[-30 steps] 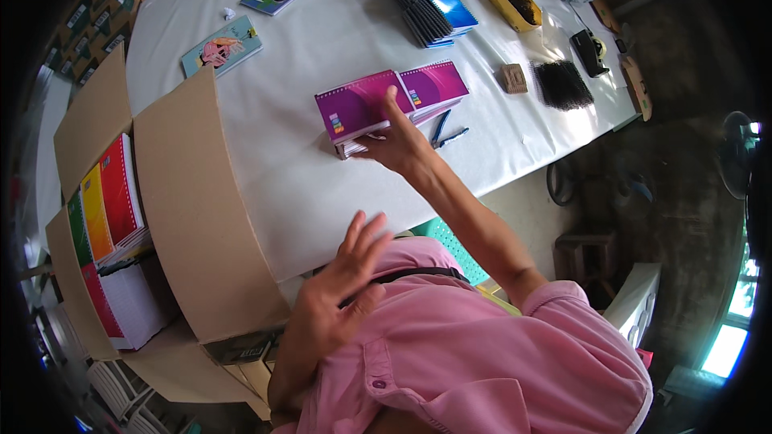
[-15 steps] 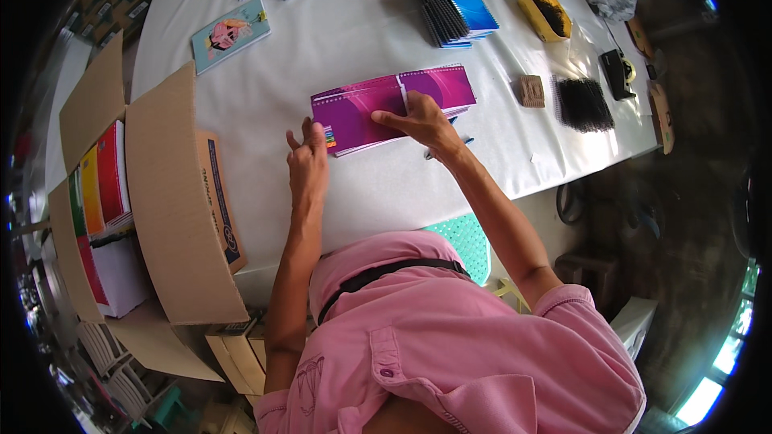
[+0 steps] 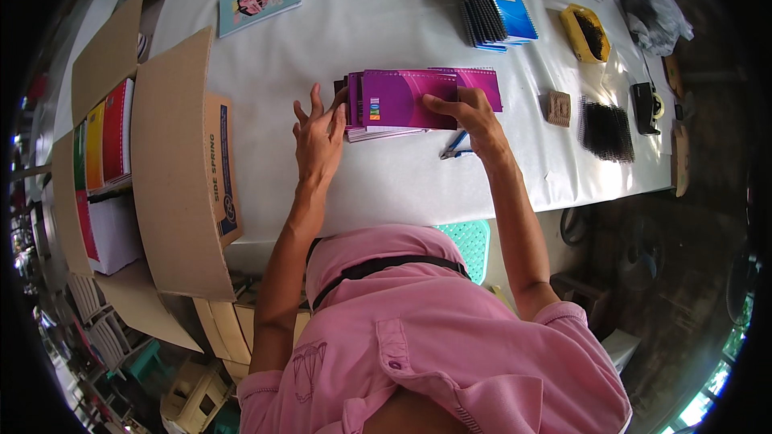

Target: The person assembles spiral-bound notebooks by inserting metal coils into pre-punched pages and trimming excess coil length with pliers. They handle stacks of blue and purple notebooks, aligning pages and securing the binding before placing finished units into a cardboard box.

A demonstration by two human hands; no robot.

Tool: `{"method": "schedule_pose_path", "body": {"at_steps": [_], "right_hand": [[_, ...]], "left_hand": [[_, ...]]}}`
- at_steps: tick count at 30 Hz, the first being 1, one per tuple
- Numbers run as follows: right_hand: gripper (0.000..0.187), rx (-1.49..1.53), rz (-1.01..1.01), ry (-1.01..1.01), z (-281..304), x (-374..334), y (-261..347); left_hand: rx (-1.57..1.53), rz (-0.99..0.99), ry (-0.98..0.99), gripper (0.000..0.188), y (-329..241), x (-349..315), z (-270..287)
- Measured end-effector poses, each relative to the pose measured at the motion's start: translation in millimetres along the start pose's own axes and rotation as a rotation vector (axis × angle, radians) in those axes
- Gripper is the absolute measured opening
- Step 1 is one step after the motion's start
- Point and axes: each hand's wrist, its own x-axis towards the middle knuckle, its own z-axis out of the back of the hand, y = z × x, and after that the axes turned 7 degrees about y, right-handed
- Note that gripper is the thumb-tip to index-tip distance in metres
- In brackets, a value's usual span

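1. The purple stack (image 3: 406, 103) lies on the white desk (image 3: 378, 193), and its upper booklets sit a little further to the right than the lower ones. Because of this uneven left end, the upper part could slide away if it gets a push from one side only.

2. The right hand (image 3: 476, 122) pinches the right end of the purple stack, with the thumb pressed on the top cover. I cannot tell how many layers this pinch includes, because the other fingers are mostly hidden. If it has only a few, the lower layers could stay behind during a lift.

3. The left hand (image 3: 318, 137) is at the left end of the purple stack, with the fingers raised and spread. In my judgement it gives only weak support there, so this end could sag or fan out.

4. A second purple pile (image 3: 484, 84) lies just beside the right end of the purple stack. A strong push to the right could disturb its alignment, or the covers could catch on each other.

5. The blue-handled pliers (image 3: 456, 145) lie nearer to the person than the purple stack, close to its right end. If booklets come down on this tool, they could tilt, or a cover could get a scratch.
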Motion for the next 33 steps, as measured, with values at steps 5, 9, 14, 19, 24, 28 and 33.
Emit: {"method": "schedule_pose_path", "body": {"at_steps": [5, 9, 14, 19, 24, 28, 33], "right_hand": [[0.043, -0.159, -0.105, -0.073, -0.5, -4.2, 11.3], [0.042, -0.008, -0.014, -0.037, -4.3, -8.6, 16.0], [0.033, -0.131, -0.126, -0.100, -1.6, -2.4, 3.0], [0.046, -0.038, 0.050, -0.182, 20.7, -13.6, -0.9], [0.051, 0.156, -0.116, -0.181, 110.2, -6.4, 2.7], [0.058, 0.021, -0.112, -0.220, 140.4, 0.6, -4.7], [0.044, -0.139, -0.045, -0.088, 101.8, -0.5, 13.5]], "left_hand": [[0.118, -0.056, -0.068, 0.031, 2.6, -3.0, -1.8], [0.158, -0.138, -0.091, 0.031, 0.4, -1.0, 7.0], [0.395, -0.108, -0.012, 0.032, -11.3, -4.5, 13.8], [0.433, -0.138, -0.135, 0.041, -15.0, -9.7, 7.0], [0.419, -0.147, -0.127, 0.044, -16.9, -9.6, 6.2], [0.078, -0.153, -0.112, 0.047, -16.5, -2.7, -3.4], [-0.365, 0.053, 0.038, 0.055, -6.4, 9.8, -21.7]]}}
